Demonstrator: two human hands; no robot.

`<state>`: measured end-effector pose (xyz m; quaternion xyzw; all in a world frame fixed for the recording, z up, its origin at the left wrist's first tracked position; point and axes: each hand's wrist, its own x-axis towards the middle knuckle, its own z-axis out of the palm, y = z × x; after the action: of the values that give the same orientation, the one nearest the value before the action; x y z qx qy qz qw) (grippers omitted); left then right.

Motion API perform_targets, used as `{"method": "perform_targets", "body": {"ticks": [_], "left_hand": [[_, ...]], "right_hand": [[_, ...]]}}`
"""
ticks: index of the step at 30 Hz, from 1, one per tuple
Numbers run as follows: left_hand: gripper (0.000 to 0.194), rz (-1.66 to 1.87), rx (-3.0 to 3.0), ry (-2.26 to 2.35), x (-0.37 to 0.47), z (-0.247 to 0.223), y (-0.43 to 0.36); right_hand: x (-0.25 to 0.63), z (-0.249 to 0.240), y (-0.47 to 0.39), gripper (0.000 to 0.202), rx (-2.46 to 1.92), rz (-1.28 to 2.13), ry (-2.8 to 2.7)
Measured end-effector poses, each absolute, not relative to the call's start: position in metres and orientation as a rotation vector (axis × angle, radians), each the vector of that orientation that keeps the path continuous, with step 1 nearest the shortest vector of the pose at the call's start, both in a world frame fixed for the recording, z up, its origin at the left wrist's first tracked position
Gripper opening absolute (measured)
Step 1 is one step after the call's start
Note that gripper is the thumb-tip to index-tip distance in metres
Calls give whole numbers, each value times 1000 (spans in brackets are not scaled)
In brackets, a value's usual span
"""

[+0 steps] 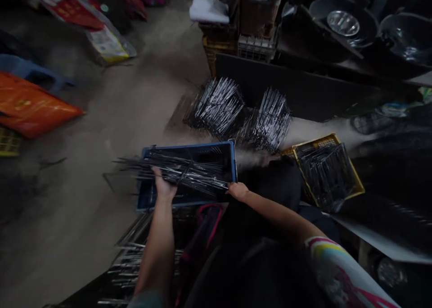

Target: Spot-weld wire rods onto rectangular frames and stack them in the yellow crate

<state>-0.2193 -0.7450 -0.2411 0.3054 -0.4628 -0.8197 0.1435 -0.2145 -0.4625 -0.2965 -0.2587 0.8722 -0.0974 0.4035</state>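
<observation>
A bundle of thin dark metal rods (189,170), bound near its middle, lies level over the blue plastic crate (233,159). My left hand (164,184) is closed round the near side of the bundle, left of the binding; part of its fingers is hidden by the rods. At the bundle's right end, beside the crate's right near corner, my right hand (238,190) has its fingers closed on the rod ends. Some rods stick out past the crate's left side. The crate's inside shows dark beneath the bundle.
Two heaps of metal rods (219,105) (273,116) lie beyond the crate. A yellow crate (358,192) of bent wire pieces stands at right. More rods (126,265) lie near my left forearm. An orange sack (37,105) sits at left; dark bowl-shaped pans (367,22) are at top right.
</observation>
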Motion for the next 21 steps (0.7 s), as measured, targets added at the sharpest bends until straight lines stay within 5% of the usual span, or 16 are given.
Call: {"method": "perform_targets", "body": {"ticks": [18, 21], "left_hand": [[64, -2319, 1150, -1460, -239, -267, -747], [65, -2257, 1209, -1469, -237, -270, -747]], "right_hand": [[-222, -304, -466, 50, -622, -89, 2236], [-225, -299, -468, 38, -650, -156, 2200]]}}
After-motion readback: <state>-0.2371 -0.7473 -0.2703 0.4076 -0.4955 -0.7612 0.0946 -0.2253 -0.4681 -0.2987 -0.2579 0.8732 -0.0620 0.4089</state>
